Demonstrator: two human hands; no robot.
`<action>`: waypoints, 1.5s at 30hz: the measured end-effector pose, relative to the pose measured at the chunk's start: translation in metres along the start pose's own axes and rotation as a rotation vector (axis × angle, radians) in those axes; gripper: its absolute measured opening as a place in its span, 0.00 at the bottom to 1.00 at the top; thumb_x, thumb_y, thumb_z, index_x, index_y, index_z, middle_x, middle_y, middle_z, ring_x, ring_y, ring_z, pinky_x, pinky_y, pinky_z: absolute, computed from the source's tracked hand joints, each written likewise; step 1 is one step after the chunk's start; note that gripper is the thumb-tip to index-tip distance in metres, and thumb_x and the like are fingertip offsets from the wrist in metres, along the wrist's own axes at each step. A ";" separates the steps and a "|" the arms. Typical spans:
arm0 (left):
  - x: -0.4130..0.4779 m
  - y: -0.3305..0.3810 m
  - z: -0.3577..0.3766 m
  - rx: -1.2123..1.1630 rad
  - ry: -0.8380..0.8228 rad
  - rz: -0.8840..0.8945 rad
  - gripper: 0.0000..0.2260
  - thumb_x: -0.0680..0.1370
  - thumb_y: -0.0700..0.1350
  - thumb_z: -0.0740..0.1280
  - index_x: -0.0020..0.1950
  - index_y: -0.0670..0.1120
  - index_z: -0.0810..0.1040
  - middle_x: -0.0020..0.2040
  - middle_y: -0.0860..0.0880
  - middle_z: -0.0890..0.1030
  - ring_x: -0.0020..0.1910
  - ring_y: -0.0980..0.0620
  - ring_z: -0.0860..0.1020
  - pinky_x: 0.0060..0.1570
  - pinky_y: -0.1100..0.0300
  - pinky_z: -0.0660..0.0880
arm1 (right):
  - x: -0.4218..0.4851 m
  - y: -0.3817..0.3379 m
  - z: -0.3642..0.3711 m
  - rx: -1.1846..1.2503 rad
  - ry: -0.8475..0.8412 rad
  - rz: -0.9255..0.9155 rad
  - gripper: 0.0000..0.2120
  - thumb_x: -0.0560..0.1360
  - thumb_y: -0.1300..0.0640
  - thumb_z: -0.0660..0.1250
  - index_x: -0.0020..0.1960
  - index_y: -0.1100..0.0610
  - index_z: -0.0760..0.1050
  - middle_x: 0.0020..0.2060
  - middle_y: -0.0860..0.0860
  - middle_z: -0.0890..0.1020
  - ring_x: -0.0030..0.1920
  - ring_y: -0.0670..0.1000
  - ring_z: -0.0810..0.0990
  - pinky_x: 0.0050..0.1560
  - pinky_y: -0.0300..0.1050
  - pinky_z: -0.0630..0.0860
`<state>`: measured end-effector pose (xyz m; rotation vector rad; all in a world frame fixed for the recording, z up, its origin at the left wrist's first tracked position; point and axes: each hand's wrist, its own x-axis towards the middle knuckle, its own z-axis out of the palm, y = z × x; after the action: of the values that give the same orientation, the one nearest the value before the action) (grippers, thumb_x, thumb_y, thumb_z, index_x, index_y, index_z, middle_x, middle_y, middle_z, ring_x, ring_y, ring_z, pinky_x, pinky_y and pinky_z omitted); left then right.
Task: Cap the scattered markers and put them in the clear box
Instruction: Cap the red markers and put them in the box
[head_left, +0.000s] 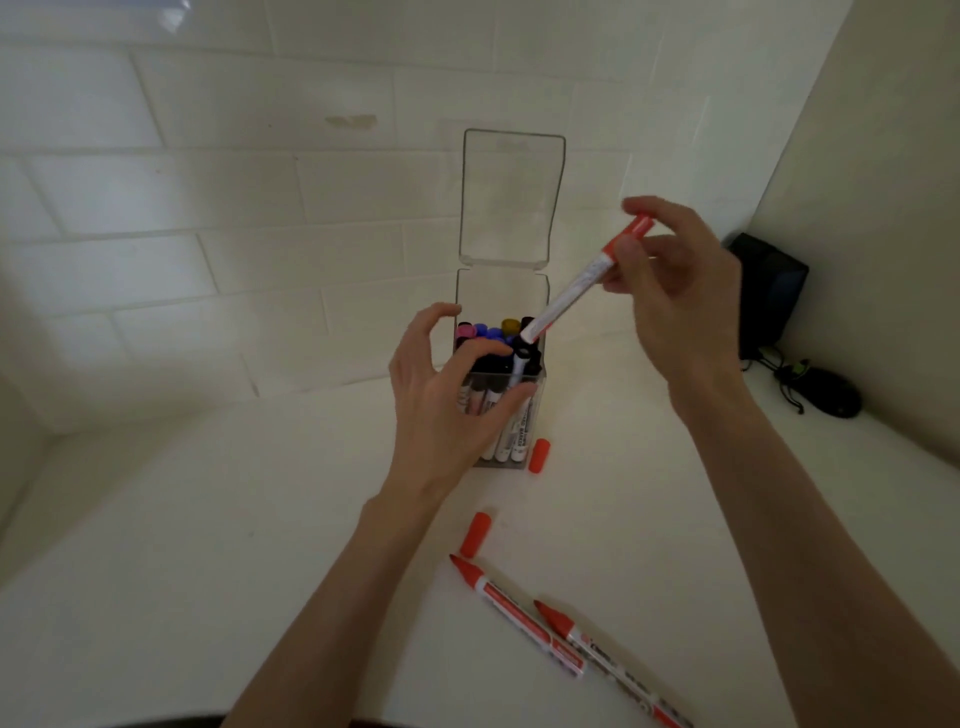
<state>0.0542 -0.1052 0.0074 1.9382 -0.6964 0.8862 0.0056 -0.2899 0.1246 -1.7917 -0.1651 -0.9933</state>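
The right hand (670, 291) pinches a tilted red marker (576, 283), its lower end over the open clear box (501, 293), whose near-left side the left hand (441, 410) hovers at, spread and empty.

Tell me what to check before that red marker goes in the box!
1. Lid open: ok.
2. Red marker capped: ok.
3. Right hand holds it: ok.
4. Room left in clear box: cannot tell, it looks crowded.
5. Left hand steadying the box: cannot tell.
6. Everything on the table capped: not ok, two uncapped markers, two loose caps.
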 end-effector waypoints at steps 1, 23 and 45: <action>0.005 0.000 -0.002 0.031 -0.034 0.030 0.20 0.72 0.61 0.73 0.58 0.51 0.83 0.72 0.43 0.68 0.76 0.45 0.63 0.73 0.47 0.61 | 0.001 0.001 -0.005 0.014 0.052 0.014 0.12 0.81 0.62 0.65 0.64 0.59 0.76 0.44 0.58 0.86 0.43 0.51 0.86 0.49 0.46 0.83; 0.015 -0.021 -0.017 0.183 -0.185 0.293 0.15 0.78 0.54 0.69 0.62 0.51 0.84 0.65 0.55 0.81 0.68 0.52 0.76 0.67 0.51 0.66 | -0.001 -0.001 0.007 -0.140 -0.226 -0.169 0.14 0.82 0.63 0.63 0.67 0.59 0.75 0.45 0.54 0.82 0.45 0.48 0.83 0.50 0.40 0.80; 0.015 -0.003 -0.014 0.153 -0.300 0.143 0.16 0.76 0.56 0.70 0.61 0.52 0.78 0.65 0.53 0.75 0.67 0.50 0.71 0.64 0.48 0.68 | 0.005 0.009 0.005 -0.178 -0.183 -0.165 0.13 0.81 0.65 0.63 0.65 0.59 0.74 0.44 0.54 0.82 0.44 0.48 0.84 0.48 0.41 0.81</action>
<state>0.0607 -0.0936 0.0228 2.2068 -0.9764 0.7583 0.0168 -0.2915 0.1213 -2.0587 -0.3531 -0.9835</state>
